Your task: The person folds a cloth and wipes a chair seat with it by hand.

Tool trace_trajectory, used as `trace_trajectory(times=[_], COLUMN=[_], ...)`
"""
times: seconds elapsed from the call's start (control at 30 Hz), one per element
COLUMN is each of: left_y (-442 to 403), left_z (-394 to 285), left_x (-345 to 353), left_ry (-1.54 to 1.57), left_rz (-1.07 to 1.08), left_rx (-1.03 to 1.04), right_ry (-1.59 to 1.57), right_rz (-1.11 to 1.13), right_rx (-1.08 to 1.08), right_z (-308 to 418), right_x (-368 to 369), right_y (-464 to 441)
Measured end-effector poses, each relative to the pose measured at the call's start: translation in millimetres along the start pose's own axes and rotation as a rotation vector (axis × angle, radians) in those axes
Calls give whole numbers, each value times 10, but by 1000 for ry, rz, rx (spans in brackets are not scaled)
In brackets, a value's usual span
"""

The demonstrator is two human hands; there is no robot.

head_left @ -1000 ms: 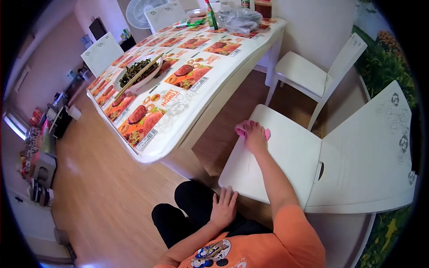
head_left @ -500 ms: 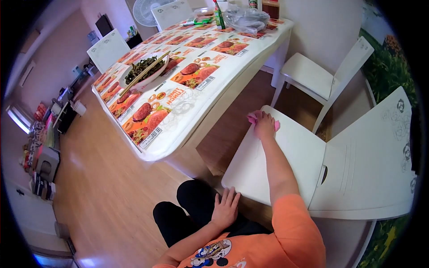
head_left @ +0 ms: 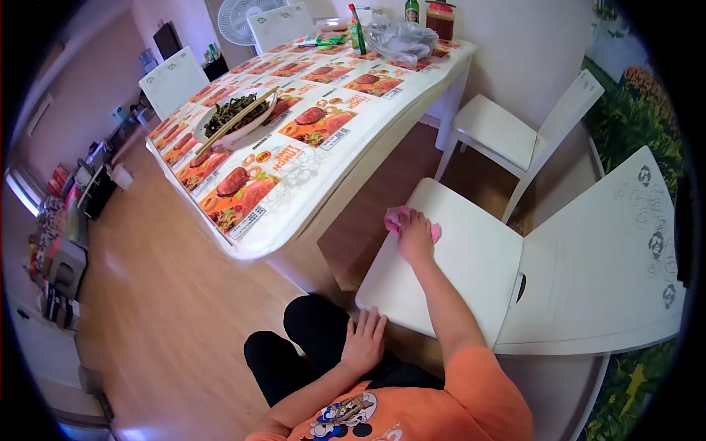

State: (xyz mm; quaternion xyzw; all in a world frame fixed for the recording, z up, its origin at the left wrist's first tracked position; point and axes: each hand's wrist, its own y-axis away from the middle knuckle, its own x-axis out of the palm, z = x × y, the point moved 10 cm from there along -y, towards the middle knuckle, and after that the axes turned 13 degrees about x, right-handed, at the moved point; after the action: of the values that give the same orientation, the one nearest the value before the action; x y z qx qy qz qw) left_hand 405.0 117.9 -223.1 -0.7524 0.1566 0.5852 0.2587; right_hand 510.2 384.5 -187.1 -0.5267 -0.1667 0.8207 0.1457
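A pink cloth (head_left: 398,219) lies bunched under my right hand (head_left: 416,239), whose fingers press it down on the white chair seat (head_left: 471,257). That arm stretches forward over the seat, and bits of cloth stick out on both sides of the fingers. My left hand (head_left: 363,344) rests with spread fingers by my knee, its fingertips at the seat's near corner. Nothing is held in it. To the right, the chair's white backrest (head_left: 588,272) joins the seat.
Left of the chair stands a dining table (head_left: 368,136) with a printed cover. On it are a plate of dark green food (head_left: 235,114) with chopsticks, a green bottle (head_left: 357,33) and a plastic-wrapped bowl (head_left: 401,40). Another white chair (head_left: 500,132) stands beyond.
My right hand has slid the pink cloth nearer to me along the seat's left side. The view has shifted slightly. My left hand stays by the seat corner.
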Motion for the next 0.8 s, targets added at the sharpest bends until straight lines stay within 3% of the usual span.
trace_trajectory(times=[0.6, 0.8], left_y=[53, 83], left_z=[41, 60], left_x=[79, 7], left_ry=[-7, 97], left_rz=[23, -74], left_rx=[-17, -5], right_ry=[-131, -163], right_rz=[248, 343], right_rx=[-270, -358], right_z=[857, 923], right_x=[-540, -762], right_y=[1359, 1631])
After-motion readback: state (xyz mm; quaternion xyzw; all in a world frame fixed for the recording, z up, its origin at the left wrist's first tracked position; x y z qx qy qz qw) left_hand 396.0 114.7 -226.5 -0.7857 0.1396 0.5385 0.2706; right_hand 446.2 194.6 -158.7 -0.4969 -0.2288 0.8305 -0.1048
